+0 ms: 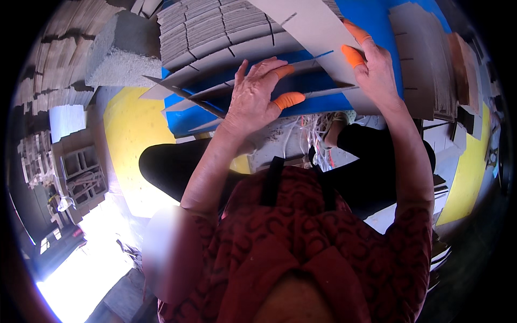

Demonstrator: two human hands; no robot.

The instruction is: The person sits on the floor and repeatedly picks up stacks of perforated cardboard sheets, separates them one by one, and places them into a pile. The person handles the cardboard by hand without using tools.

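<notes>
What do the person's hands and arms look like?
The left hand and right hand each wear two orange finger covers: one on the thumb, one on a finger next to it. The forearms are bare. The dark red sleeves are short, ending around the elbows, with darker curved marks.

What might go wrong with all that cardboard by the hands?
The slotted cardboard strip in the right hand might bend or tear at a slit. Cardboard edges could nick the left hand, where orange finger covers show only on the thumb and index finger. The nearby cardboard stack might get bumped and slide.
</notes>
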